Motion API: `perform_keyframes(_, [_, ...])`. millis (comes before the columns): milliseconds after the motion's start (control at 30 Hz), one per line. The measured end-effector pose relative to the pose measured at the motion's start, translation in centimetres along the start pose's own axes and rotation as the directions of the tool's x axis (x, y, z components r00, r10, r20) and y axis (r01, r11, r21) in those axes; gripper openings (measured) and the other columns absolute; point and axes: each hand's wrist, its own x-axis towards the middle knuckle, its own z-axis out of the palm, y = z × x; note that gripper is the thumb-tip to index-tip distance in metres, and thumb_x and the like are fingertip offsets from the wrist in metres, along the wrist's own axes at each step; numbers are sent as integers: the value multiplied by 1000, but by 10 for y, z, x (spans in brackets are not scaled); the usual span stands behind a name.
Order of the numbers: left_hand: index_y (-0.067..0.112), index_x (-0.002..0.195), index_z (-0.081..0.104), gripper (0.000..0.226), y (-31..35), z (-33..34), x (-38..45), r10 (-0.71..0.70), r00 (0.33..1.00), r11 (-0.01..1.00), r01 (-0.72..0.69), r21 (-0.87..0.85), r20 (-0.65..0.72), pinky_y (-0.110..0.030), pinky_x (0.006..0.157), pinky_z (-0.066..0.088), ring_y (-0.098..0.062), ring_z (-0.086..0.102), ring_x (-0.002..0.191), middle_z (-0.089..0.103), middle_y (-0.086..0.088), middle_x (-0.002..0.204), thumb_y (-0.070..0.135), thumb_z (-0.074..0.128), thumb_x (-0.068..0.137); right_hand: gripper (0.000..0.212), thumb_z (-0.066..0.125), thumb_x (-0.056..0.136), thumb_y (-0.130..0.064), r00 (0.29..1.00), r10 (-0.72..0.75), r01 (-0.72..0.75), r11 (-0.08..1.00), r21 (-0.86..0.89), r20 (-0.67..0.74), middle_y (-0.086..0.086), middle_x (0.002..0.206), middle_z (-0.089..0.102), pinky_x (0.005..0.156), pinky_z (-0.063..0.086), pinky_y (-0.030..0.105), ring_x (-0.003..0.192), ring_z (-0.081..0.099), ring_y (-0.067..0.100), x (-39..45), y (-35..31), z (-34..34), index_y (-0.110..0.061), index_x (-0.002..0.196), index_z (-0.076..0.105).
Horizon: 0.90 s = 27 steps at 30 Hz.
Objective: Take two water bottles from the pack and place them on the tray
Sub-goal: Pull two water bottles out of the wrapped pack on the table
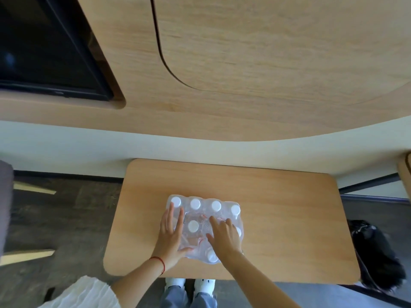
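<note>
Head view: a shrink-wrapped pack (203, 227) of white-capped water bottles (195, 203) is sitting near the middle of the wooden desk (289, 218). The left hand (171, 237) is lying open and flat, fingers spread, on the pack's left side. The right hand (224, 235) is pressing curled fingers into the wrap, gripping no bottle.

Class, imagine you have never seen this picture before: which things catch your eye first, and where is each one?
First, the pack of water bottles, wrapped in clear plastic with white caps showing, in the middle of the small wooden table. Next, the two hands on top of it: the left hand flat on its left side, the right hand pressing fingers into the wrap. A dark screen fills the upper left.
</note>
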Motion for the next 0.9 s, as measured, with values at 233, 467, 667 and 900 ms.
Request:
perform_keyframes(233, [30, 140, -18, 113, -2, 7, 1, 20, 996, 1000, -19, 13, -89, -49, 117, 16, -32, -15, 143, -27, -11, 152, 56, 66, 71, 39, 56, 91, -25, 998, 1, 5, 996, 93, -59, 12, 107, 65, 76, 52, 40, 98, 57, 28, 11, 6, 6, -13, 123, 39])
perform_keyframes(467, [23, 145, 2, 109, -1, 10, 0, 43, 988, 996, -31, 81, -151, -55, 110, 31, -45, 12, 142, -1, -22, 155, 60, 66, 65, 35, 64, 84, -23, 981, -99, 137, 962, 236, -166, 9, 105, 66, 70, 50, 36, 86, 61, 25, -4, 17, -6, -11, 111, 44])
perform_keyframes(667, [32, 140, -17, 106, -1, -2, -3, 52, 997, 998, -53, -16, -51, -48, 118, 20, -35, -11, 144, -24, -12, 153, 53, 65, 75, 31, 69, 79, -27, 960, -141, 207, 938, 277, -242, 1, 77, 58, 57, 33, 26, 65, 45, 19, -34, 11, -57, -14, 99, 48])
perform_keyframes(900, [47, 135, 30, 94, 53, -81, -17, 235, 968, 839, -246, -485, -84, -20, 108, 32, 6, 25, 134, 31, 32, 141, 56, 79, 56, 31, 68, 60, -30, 911, -173, 331, 847, 415, -373, -1, 48, 47, 44, 27, 21, 48, 30, 17, -79, -6, -153, -26, 68, 38])
